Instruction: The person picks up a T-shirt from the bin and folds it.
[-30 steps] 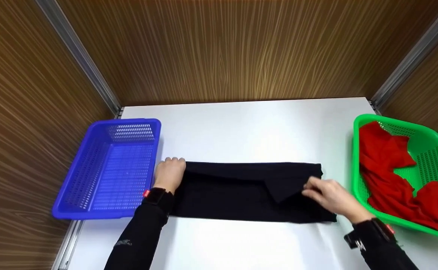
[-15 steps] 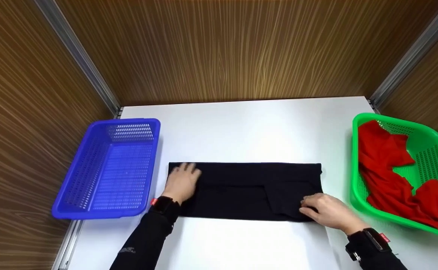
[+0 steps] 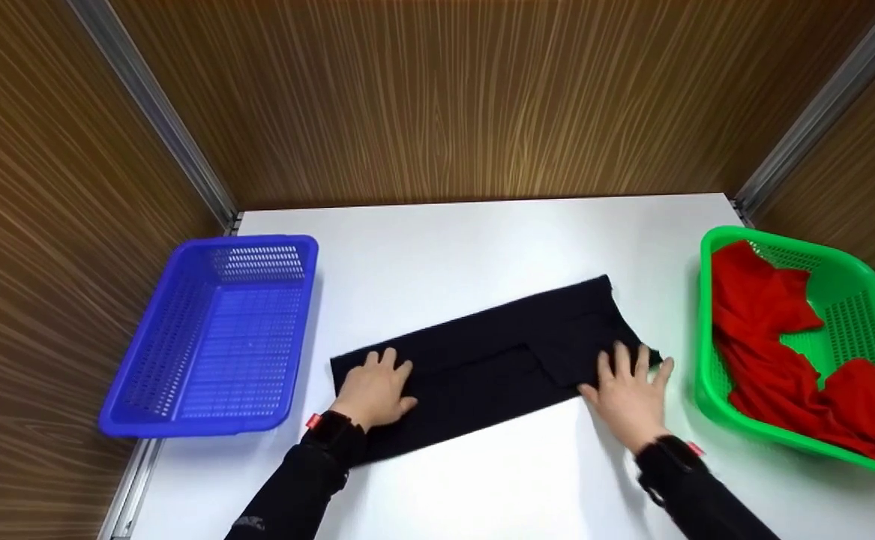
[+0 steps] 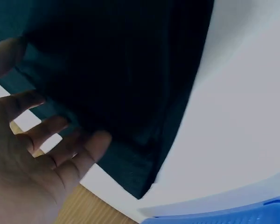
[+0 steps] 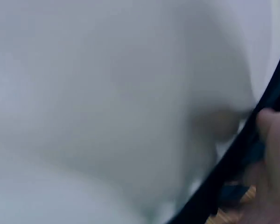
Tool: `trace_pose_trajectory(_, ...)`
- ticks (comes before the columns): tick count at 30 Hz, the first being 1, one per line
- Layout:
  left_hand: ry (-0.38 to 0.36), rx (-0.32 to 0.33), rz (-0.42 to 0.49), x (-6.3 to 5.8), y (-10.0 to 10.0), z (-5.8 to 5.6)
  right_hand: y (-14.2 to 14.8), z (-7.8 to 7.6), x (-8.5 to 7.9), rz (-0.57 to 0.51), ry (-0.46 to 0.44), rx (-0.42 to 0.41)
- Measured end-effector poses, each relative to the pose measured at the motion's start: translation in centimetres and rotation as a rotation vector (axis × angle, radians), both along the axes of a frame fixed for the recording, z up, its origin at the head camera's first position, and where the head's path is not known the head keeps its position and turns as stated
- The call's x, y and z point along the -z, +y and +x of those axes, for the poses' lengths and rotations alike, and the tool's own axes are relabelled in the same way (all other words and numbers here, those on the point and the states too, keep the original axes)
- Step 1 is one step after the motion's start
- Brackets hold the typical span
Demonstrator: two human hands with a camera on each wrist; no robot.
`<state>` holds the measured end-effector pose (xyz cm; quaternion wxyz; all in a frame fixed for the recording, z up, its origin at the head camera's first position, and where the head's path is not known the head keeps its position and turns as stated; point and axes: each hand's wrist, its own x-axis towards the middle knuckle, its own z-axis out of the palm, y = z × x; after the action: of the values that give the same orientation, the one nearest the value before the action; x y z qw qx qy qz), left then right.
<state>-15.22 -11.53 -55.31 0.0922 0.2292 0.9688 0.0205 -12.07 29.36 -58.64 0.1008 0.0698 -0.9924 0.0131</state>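
A black cloth (image 3: 474, 390), folded into a long strip, lies slanted on the white table, its right end farther back than its left. My left hand (image 3: 376, 390) rests on the left end with fingers spread; the left wrist view shows its fingers (image 4: 51, 128) against the dark fabric (image 4: 121, 79). At the right end, my right hand (image 3: 628, 397) touches the near edge, its fingers spread over the cloth. A loose flap shows on top near that end. The right wrist view is blurred, with the hand (image 5: 273, 163) beside the dark edge (image 5: 233, 158).
To the left stands a blue perforated basket (image 3: 306, 330) with nothing seen in it. A green basket (image 3: 707, 352) on the right holds crumpled red cloth (image 3: 767, 345). Brown wood-grain panels (image 3: 444, 105) close off the back and both sides of the white table (image 3: 474, 240).
The right hand has let go of the flap, which now lies flat. Both hands have spread on the black cloth, and the cloth has turned so its right end is farther back.
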Motion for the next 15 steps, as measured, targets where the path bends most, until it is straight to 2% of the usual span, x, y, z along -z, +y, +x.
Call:
trace_pose_trajectory(3, -0.008, 0.050, 0.014, 0.2, 0.2, 0.2, -1.5, -2.0, 0.4, -0.068, 0.005, 0.047)
trace_pose_trajectory(6, -0.019, 0.112, 0.032, 0.3, 0.5, 0.5, -3.1, -3.8, 0.4, -0.140, -0.051, 0.022)
trace_pose_trajectory(11, -0.037, 0.222, 0.063, 0.6, 1.5, 1.2, -5.9, -5.4, -0.1, -0.260, -0.313, -0.103)
trace_pose_trajectory(13, -0.040, 0.269, 0.076, 0.7, 2.1, 1.5, -6.8, -5.6, -0.2, -0.282, -0.381, -0.179)
trace_pose_trajectory(15, -0.034, 0.328, 0.083, 0.8, 2.9, 1.8, -7.6, -5.8, -0.3, -0.282, -0.409, -0.284)
